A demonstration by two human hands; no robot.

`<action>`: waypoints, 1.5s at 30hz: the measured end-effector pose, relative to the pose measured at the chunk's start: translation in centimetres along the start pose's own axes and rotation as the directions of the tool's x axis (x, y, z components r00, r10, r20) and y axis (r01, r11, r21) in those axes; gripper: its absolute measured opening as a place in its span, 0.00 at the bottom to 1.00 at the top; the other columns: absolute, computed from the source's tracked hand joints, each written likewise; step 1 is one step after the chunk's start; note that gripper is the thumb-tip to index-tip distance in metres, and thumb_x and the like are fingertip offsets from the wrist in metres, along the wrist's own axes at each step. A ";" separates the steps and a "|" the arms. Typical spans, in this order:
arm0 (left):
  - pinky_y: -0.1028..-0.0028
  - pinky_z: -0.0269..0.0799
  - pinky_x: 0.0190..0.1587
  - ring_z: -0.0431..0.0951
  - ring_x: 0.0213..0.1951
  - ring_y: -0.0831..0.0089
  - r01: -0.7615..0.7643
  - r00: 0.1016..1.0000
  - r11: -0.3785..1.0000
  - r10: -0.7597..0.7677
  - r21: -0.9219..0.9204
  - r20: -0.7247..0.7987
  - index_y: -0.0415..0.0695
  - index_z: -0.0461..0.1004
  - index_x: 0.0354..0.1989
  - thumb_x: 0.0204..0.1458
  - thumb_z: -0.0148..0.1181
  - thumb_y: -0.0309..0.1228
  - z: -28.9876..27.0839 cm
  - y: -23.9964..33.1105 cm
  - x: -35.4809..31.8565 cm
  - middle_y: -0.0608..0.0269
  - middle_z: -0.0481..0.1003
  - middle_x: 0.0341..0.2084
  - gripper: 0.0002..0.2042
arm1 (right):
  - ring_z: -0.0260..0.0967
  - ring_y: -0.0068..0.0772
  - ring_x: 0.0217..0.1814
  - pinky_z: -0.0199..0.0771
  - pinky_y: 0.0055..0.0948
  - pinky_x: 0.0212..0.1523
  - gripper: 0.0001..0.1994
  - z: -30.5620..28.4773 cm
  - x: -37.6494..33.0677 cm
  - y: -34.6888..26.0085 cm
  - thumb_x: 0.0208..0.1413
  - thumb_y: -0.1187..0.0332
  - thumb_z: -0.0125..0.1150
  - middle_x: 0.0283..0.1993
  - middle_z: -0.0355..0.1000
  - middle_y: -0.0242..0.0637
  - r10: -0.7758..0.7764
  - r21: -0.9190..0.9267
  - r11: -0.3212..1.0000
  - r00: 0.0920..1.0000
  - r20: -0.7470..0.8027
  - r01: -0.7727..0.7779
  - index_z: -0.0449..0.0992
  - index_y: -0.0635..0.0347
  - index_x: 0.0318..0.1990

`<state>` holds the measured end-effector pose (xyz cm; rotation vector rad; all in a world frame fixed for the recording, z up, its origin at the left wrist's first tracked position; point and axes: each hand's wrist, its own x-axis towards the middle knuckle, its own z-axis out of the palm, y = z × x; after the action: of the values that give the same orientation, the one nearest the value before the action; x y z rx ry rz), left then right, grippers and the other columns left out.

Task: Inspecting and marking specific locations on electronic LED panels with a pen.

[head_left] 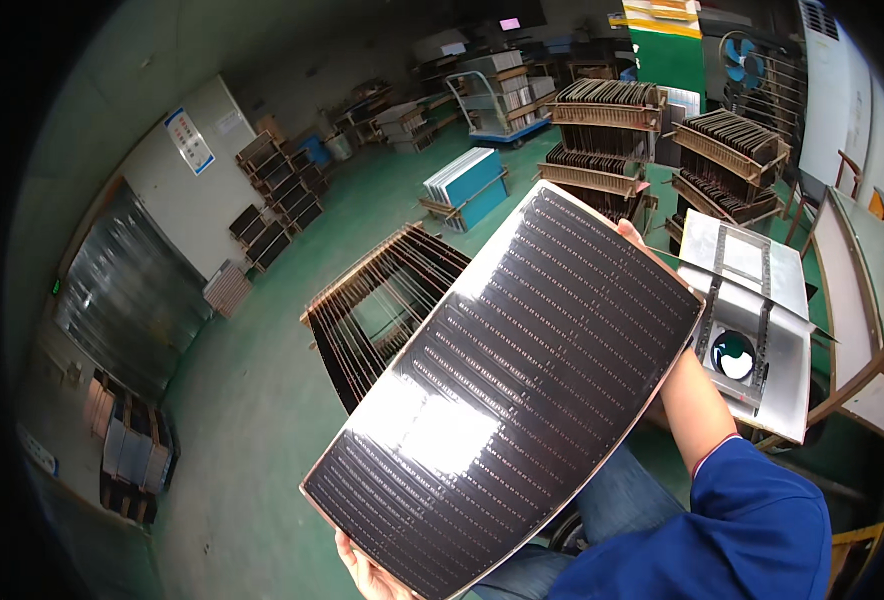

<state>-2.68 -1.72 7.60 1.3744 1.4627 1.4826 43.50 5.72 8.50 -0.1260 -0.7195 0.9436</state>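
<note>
A large black glossy panel (522, 370) with thin pale edges and rows of small light markings is held up at a slant in front of me. It looks like a printed circuit board sheet, with bright light reflected on it. My left hand (360, 572) grips its lower left edge, mostly hidden behind it. On the far right edge, fingertips of my right hand (630, 234) show; the rest is behind the panel. My right forearm, in a blue sleeve, reaches up along the right. Behind the panel stands a wooden slotted rack (392, 240), with some dark sheets in it.
To the right is a metal fixture (802, 400) with a round dark lens-like part. Stacked racks of dark panels (602, 115) stand farther back. A teal-and-white stack (480, 200) sits on the green floor, with a blue trolley (507, 130) beyond. More racks (267, 225) line the left wall.
</note>
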 end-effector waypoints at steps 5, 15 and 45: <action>0.63 0.56 0.60 0.62 0.56 0.62 0.183 0.981 0.814 -0.118 -0.552 0.152 0.38 0.56 0.61 0.55 0.52 0.39 -0.8 -1.7 0.1 0.53 0.59 0.58 0.28 | 0.59 0.37 0.62 0.59 0.36 0.63 0.19 -0.3 -0.3 0.3 0.65 0.57 0.40 0.60 0.62 0.41 -0.002 0.020 1.000 1.000 -0.003 0.002 0.63 0.58 0.56; 0.60 0.69 0.51 0.68 0.50 0.64 0.120 0.985 0.375 -0.163 -0.919 0.062 0.54 0.67 0.45 0.56 0.51 0.25 3.3 -2.4 0.8 0.66 0.69 0.49 0.10 | 0.58 0.39 0.62 0.58 0.41 0.62 0.24 9.2 -7.8 7.7 0.65 0.54 0.38 0.61 0.61 0.39 0.168 0.124 0.974 0.974 0.153 -0.187 0.56 0.59 0.62; 0.51 0.59 0.57 0.67 0.54 0.55 -0.670 0.740 0.542 0.545 0.508 0.395 0.43 0.76 0.41 0.52 0.54 0.31 12.0 -3.2 9.3 0.59 0.74 0.46 0.10 | 0.67 0.35 0.16 0.67 0.31 0.20 0.10 19.4 7.7 14.3 0.51 0.71 0.46 0.19 0.68 0.50 0.397 -0.936 -0.009 0.860 0.320 0.352 0.69 0.71 0.28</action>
<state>5.60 11.11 4.74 2.5988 1.4766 1.1902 24.52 16.29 21.53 -1.3016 -1.9059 0.2011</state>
